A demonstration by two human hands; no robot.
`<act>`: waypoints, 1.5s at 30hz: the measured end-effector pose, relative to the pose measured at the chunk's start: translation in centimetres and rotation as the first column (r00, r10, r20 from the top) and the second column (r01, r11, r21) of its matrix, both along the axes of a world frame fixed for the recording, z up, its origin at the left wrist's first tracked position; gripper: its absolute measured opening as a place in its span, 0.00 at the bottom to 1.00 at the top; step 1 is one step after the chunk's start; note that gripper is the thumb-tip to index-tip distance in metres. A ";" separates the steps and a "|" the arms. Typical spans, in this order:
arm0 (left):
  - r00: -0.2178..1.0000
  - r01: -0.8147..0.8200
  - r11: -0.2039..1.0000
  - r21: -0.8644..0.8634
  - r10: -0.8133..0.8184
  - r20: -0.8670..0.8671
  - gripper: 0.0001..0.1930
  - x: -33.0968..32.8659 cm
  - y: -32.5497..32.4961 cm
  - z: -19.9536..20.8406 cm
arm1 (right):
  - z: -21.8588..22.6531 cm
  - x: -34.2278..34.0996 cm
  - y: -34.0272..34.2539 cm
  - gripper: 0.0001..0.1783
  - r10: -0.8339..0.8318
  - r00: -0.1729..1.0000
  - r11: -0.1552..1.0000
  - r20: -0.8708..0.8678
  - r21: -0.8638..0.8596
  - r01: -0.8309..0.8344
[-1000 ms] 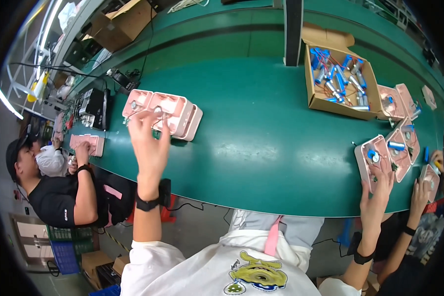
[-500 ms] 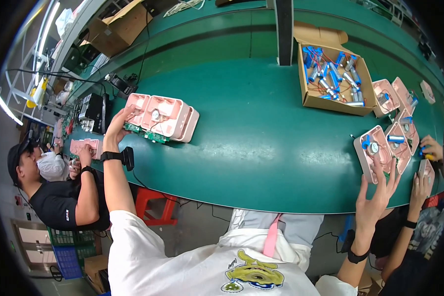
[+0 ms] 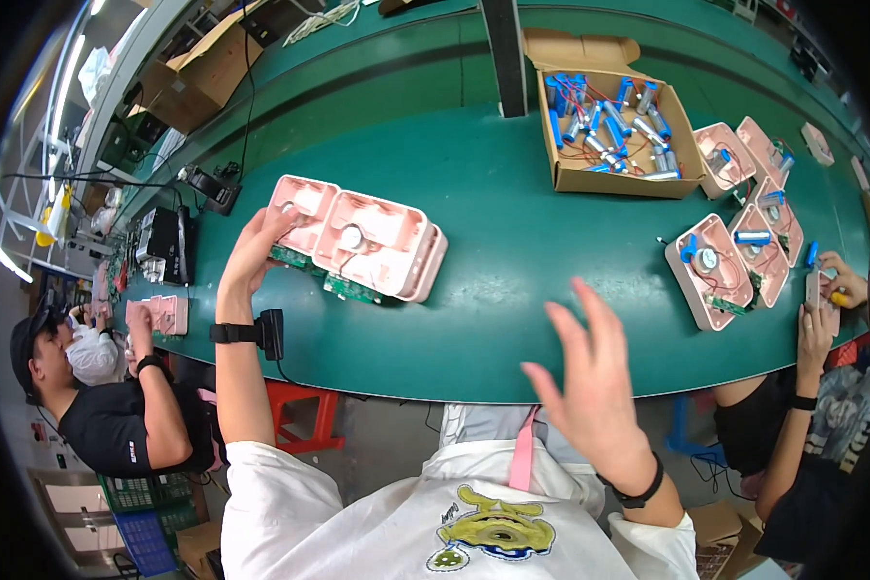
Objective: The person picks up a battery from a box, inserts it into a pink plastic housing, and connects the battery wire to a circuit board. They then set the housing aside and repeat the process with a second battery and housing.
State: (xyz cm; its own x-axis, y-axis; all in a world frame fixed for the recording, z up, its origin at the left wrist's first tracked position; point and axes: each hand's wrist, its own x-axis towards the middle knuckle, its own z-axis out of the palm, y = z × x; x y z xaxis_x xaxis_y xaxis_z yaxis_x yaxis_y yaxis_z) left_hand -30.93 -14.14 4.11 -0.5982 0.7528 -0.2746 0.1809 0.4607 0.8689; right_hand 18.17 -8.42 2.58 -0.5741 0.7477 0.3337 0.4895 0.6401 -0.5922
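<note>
The green surface (image 3: 512, 251) is curving along its near edge in front of the wearer's body, and a broad stretch of it is lying between the left-hand parts and the group at right. A small pink shell (image 3: 304, 193) and a larger pink shell (image 3: 387, 227) are sitting side by side left of centre, well back from the near edge; another pink piece is showing below the larger one. Green circuit boards (image 3: 353, 289) are lying along their near side.

The left hand (image 3: 249, 249) is touching the small shell, its fingers bending over the left rim (the thumb side is partly hidden, so whether the hand is clamping cannot be told). The right hand (image 3: 590, 377) is hovering above the near edge, right of centre, with fingers spread apart.

A cardboard box (image 3: 628, 186) is holding blue and silver cells (image 3: 604, 126) toward the far edge. Open pink housings (image 3: 720, 285) are standing right of it, nearer the right end, where a co-worker's hands (image 3: 829, 300) are working at another pink part.

Compared with half a second ago, the right hand is no longer touching the front housing, and the left-hand shells are sitting closer to the cardboard box.
</note>
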 end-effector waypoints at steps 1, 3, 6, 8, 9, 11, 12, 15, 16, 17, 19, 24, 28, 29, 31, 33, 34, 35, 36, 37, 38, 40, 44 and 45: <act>0.999 0.034 0.999 -0.017 -0.034 -0.017 0.29 0.9 0.7 0.1 | 0.3 -1.0 0.0 0.39 0.061 0.998 0.998 -0.014 0.014 -0.061; 0.998 0.060 0.998 -0.025 -0.060 -0.036 0.29 3.5 2.1 0.9 | 1.1 -2.9 0.3 0.43 0.111 0.993 0.993 -0.030 0.035 -0.109; 0.992 0.107 0.993 -0.046 -0.110 -0.067 0.30 6.3 3.7 1.4 | 1.7 -5.8 1.1 0.47 0.116 0.992 0.990 -0.041 0.087 -0.112; 0.990 0.129 0.990 -0.054 -0.132 -0.056 0.30 7.3 4.4 1.3 | 1.3 -7.2 1.6 0.49 0.099 0.995 0.986 -0.017 0.136 -0.096; 0.988 0.143 0.988 -0.058 -0.146 -0.048 0.30 7.7 4.6 1.3 | 1.1 -7.8 1.8 0.50 0.087 0.996 0.983 -0.003 0.160 -0.086; 0.984 0.165 0.985 -0.059 -0.168 -0.055 0.29 7.6 4.6 1.5 | 0.6 -8.6 2.2 0.50 0.100 0.995 0.987 -0.022 0.131 -0.096; 0.983 0.170 0.984 -0.057 -0.174 -0.061 0.29 7.4 4.6 1.5 | 0.3 -8.7 2.6 0.51 0.127 0.991 0.987 -0.041 0.104 -0.123; 0.983 0.175 0.983 -0.054 -0.177 -0.041 0.28 7.8 4.9 1.1 | 0.2 -8.3 3.3 0.50 0.136 0.986 0.988 -0.097 0.081 -0.129; 0.988 0.154 0.986 -0.056 -0.156 -0.023 0.27 7.9 5.0 0.9 | 0.1 -8.0 3.5 0.49 0.137 0.980 0.988 -0.141 0.085 -0.126; 0.992 0.123 0.990 -0.063 -0.124 -0.010 0.27 7.4 4.4 1.0 | 0.1 -7.9 3.5 0.48 0.147 0.970 0.987 -0.192 0.088 -0.132; 0.906 0.085 0.996 0.023 -0.068 -0.418 0.28 2.4 2.6 -1.0 | 0.8 -6.5 2.7 0.47 0.123 0.967 0.989 -0.222 0.108 -0.102; 0.421 0.131 0.879 0.459 0.370 -0.828 0.19 13.7 1.7 4.9 | 1.3 -0.5 1.7 0.45 -0.069 0.966 0.989 -0.248 0.110 0.099; 0.839 0.347 0.791 0.505 -0.021 -0.544 0.15 23.6 2.2 2.5 | -1.1 3.5 1.7 0.44 -0.229 0.957 0.966 -0.179 0.084 0.246; 0.865 0.421 0.769 0.480 -0.181 -0.468 0.15 25.7 2.4 1.4 | -1.9 4.3 1.7 0.44 -0.275 0.949 0.954 -0.153 0.076 0.289; 0.851 0.510 0.785 0.352 -0.404 -0.335 0.20 29.5 3.4 -0.9 | -3.8 5.6 1.7 0.44 -0.316 0.941 0.944 -0.118 0.065 0.325; 0.795 0.601 0.747 0.284 -0.522 -0.309 0.26 31.9 4.7 -4.0 | -5.5 6.7 1.7 0.43 -0.385 0.918 0.920 -0.091 0.037 0.390; 0.795 0.603 0.745 0.286 -0.529 -0.297 0.26 32.9 5.1 -4.6 | -6.0 7.0 1.5 0.43 -0.392 0.917 0.918 -0.079 0.036 0.396; 0.799 0.601 0.755 0.264 -0.565 -0.204 0.27 33.7 5.6 -5.0 | -6.5 7.1 1.3 0.43 -0.417 0.906 0.906 -0.069 0.045 0.421; 0.798 0.600 0.763 0.240 -0.593 -0.110 0.27 34.4 6.1 -5.3 | -6.8 7.1 1.0 0.44 -0.441 0.896 0.895 -0.061 0.054 0.444; 0.790 0.602 0.769 0.215 -0.612 -0.020 0.28 34.8 6.6 -5.7 | -7.1 6.9 0.9 0.45 -0.463 0.884 0.882 -0.059 0.064 0.467; 0.789 0.604 0.768 0.214 -0.615 -0.021 0.28 34.9 7.0 -6.0 | -7.1 6.8 0.6 0.45 -0.466 0.883 0.881 -0.060 0.063 0.469; 0.784 0.602 0.758 0.251 -0.621 -0.004 0.26 35.1 7.8 -6.7 | -7.0 6.6 -0.1 0.45 -0.503 0.864 0.864 0.013 0.035 0.503; 0.743 0.656 0.724 0.213 -0.669 -0.017 0.21 34.4 9.2 -6.2 | -3.6 7.4 0.0 0.39 -0.455 0.885 0.884 0.098 0.172 0.435; 0.724 0.681 0.709 0.185 -0.689 -0.025 0.20 34.1 9.5 -6.0 | -3.0 7.6 0.2 0.35 -0.423 0.897 0.890 0.128 0.246 0.385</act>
